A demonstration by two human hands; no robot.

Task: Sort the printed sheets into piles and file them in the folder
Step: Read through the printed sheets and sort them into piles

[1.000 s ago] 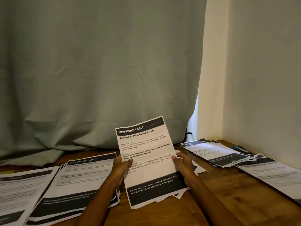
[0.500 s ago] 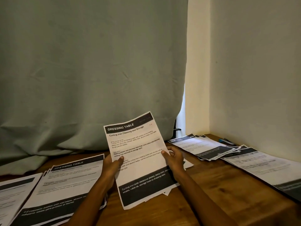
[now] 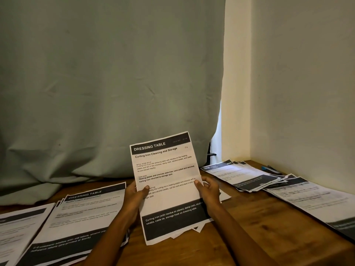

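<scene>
A printed sheet headed "DRESSING TABLE" [image 3: 167, 181] is held up, tilted, above the wooden table [image 3: 240, 227]. My left hand [image 3: 135, 198] grips its left edge with the thumb on the front. My right hand [image 3: 208, 191] grips its right edge the same way. More loose sheets [image 3: 199, 228] lie under it. A pile with a "DRESSING TABLE" top sheet [image 3: 80, 217] lies to the left, with another pile [image 3: 17, 233] at the far left. Two piles lie on the right: one at the back [image 3: 244, 175], one along the wall [image 3: 317, 200]. No folder is in view.
A grey-green curtain [image 3: 107, 89] hangs behind the table and drapes onto its back edge. A cream wall [image 3: 307, 83] closes the right side. A blue pen [image 3: 269, 168] lies in the back right corner by the wall.
The held sheet and both hands keep the same grip; the view has shifted slightly, so the piles sit a little differently in frame.
</scene>
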